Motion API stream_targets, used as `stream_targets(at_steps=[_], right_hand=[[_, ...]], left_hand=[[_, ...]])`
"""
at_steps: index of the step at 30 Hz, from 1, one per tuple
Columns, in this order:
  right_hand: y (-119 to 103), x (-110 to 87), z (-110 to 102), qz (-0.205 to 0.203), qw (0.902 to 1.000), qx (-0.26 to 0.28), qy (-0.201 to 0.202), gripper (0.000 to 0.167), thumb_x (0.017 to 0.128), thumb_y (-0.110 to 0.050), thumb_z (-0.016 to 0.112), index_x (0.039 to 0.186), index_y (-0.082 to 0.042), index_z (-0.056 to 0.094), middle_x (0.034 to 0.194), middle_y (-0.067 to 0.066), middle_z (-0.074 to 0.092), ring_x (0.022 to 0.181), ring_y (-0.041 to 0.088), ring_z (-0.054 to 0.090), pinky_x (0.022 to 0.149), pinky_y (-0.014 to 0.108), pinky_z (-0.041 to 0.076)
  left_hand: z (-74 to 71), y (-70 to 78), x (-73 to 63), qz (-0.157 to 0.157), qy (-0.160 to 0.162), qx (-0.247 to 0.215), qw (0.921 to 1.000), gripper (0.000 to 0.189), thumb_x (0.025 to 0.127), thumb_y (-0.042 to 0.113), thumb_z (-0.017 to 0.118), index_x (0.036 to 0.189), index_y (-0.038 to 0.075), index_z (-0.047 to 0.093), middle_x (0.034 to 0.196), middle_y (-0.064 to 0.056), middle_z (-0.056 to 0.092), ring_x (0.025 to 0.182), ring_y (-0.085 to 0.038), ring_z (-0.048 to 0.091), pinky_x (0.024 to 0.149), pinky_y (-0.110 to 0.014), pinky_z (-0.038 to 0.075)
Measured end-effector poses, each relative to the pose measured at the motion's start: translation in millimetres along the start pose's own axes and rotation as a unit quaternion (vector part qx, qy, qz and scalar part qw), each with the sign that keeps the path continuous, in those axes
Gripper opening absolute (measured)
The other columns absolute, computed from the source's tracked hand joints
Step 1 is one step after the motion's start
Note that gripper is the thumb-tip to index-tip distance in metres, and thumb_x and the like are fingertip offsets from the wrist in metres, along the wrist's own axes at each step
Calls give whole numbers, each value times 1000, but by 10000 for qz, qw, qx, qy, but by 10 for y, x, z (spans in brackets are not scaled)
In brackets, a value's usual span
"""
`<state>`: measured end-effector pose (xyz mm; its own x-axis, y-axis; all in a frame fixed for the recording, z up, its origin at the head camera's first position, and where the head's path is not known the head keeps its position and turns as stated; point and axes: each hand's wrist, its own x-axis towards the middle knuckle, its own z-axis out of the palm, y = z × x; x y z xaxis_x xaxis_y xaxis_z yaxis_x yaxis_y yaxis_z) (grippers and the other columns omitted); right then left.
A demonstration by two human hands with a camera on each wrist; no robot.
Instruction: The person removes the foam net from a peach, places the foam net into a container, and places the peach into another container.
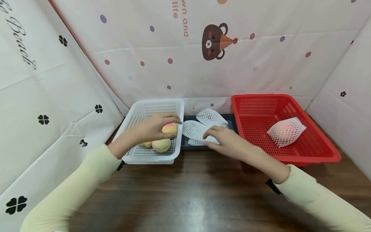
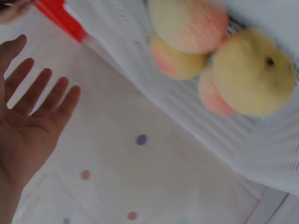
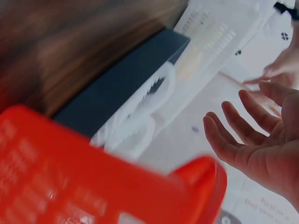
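Observation:
My left hand (image 1: 153,126) hovers over the white basket (image 1: 150,159), its fingers loose and holding nothing. Several yellow-pink peaches (image 1: 161,146) lie inside, partly hidden beneath that hand in the head view; the left wrist view shows the peaches (image 2: 254,74) grouped together, away from the spread fingers. White foam fruit nets (image 1: 192,130) rest in a dark tray (image 1: 187,147) between the two baskets. Above them is my right hand (image 1: 224,141), fingers slightly bent and spread. In the right wrist view nothing sits in the right hand (image 3: 261,140).
To the right stands a red basket (image 1: 246,125) holding one peach in a foam net (image 1: 287,131). A printed white cloth (image 1: 185,74) hangs behind and at both sides. Brown wooden tabletop (image 1: 185,190) runs along the front.

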<state>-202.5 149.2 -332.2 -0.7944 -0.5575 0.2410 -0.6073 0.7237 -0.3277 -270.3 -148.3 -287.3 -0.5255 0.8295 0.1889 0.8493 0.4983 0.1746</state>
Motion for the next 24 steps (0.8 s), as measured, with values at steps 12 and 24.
stream_targets(at_steps=[12,24], right_hand=[[414,-405,-156,119,9986,-465,199,27,92,-23,77,116,-12,71,115,9,67,100,25,65,85,44,60],[467,-543,-211,627,9966,-493,207,38,88,-26,80,123,-13,69,124,12,65,114,32,61,93,53,57]], left_hand=[[389,497,-354,-2,774,131,9969,46,94,35,74,131,9,66,143,-9,57,135,-24,50,110,-41,47],[717,678,-339,228,828,296,9959,44,95,39,72,130,14,67,143,-8,56,134,-23,51,113,-39,43]])
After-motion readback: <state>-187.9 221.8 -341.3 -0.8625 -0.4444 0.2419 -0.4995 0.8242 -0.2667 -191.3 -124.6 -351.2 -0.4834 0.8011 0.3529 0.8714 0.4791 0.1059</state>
